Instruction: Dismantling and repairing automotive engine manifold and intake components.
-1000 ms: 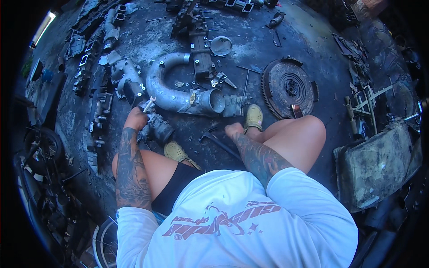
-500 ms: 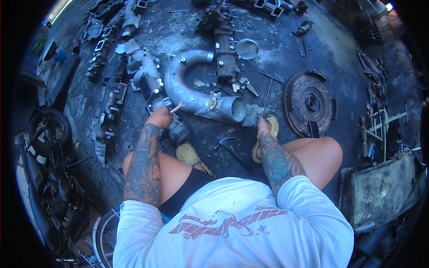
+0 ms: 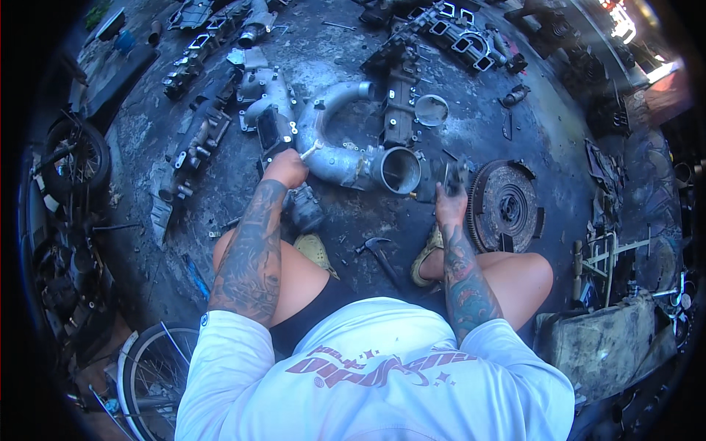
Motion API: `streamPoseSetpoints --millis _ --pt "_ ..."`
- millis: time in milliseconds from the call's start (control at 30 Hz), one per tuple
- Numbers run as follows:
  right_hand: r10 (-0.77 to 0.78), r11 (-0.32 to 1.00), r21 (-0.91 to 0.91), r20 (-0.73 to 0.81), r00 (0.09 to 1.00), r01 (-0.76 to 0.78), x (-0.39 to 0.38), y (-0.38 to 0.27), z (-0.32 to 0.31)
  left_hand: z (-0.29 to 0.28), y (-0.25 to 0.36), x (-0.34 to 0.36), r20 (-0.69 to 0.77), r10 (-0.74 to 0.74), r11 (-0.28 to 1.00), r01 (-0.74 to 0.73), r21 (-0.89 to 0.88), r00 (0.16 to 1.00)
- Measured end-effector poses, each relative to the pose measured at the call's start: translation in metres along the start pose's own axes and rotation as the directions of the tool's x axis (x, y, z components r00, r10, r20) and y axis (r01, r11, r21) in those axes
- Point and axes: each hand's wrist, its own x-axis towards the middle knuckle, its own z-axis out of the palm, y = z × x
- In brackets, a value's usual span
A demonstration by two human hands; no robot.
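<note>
A large curved metal pipe [image 3: 337, 163] lies on the dark floor in front of me, its round mouth tipped up toward me. My left hand [image 3: 285, 169] is closed round a wrench [image 3: 312, 149], whose head meets the near side of the pipe's bend. On the other side, my right hand [image 3: 451, 203] grips a grey metal housing [image 3: 428, 184] right beside the pipe's mouth. Its thumb lies on top, while the other fingers are mostly hidden. Between my feet rests a claw hammer [image 3: 381, 253].
A toothed flywheel [image 3: 509, 209] lies at the right, close to my knee. Engine manifolds [image 3: 265, 95] and a long metal block [image 3: 398, 110] spread beyond the pipe. A motorcycle [image 3: 70, 242] stands at the left, a bicycle wheel [image 3: 126, 382] at lower left.
The pipe has rolled so that its mouth faces up more. My right hand has gone up and forward with the housing. The wrench stays in my left hand, and the whole view has shifted.
</note>
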Motion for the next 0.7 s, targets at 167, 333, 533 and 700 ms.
streamPoseSetpoints --millis 167,333,533,700 --pt "-0.129 0.984 0.144 0.190 0.973 0.102 0.019 -0.065 -0.006 -0.006 -0.002 -0.017 -0.271 0.079 0.963 -0.143 -0.228 0.959" --pt "-0.230 0.957 0.254 0.367 0.901 0.141 0.031 -0.127 0.007 -0.007 0.025 -0.017 -0.392 0.025 0.879 -0.207 -0.430 0.920" --pt "-0.285 0.956 0.118 0.576 0.766 0.267 0.017 -0.147 -0.003 -0.004 0.043 -0.006 -0.470 -0.036 0.946 -0.122 -0.302 0.882" --pt "-0.380 0.925 0.195 0.503 0.776 0.327 -0.027 -0.135 -0.017 0.003 0.047 0.003 -0.240 -0.098 0.961 0.030 -0.274 0.966"
